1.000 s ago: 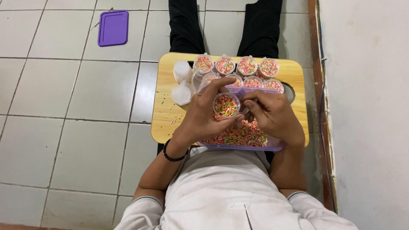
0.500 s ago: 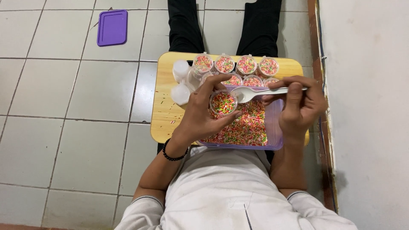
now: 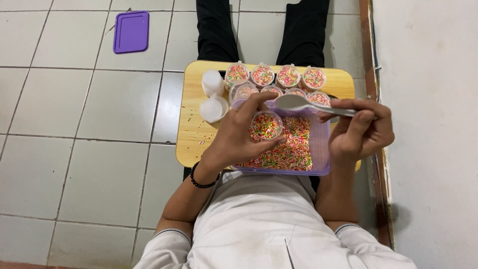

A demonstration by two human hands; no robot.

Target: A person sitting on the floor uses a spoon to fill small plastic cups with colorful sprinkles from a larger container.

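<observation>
The left hand (image 3: 238, 135) was closed around a small clear cup (image 3: 266, 125) filled with coloured sprinkles, fingers wrapped about its rim and side, and held it just above the purple tub (image 3: 321, 149). The tub sat on the near part of a wooden board (image 3: 191, 132) that lay across the person's lap, and a bed of the same sprinkles (image 3: 291, 149) covered its bottom. The right hand (image 3: 361, 134) gripped the handle of a metal spoon (image 3: 298, 103), fingers curled shut on it; the spoon lay nearly level, its bowl pointing left, over the tub's far edge and just beyond the cup. Whether the bowl carried any sprinkles could not be told. Behind the tub stood two rows of filled cups (image 3: 275, 77), close together, the back row touching the far edge of the board. At the board's left side stood two stacks of white lids (image 3: 213, 94), one behind the other, with a few stray sprinkles scattered near them. A purple lid (image 3: 131, 31) lay flat on the tiled floor (image 3: 74, 124), well apart to the left.
</observation>
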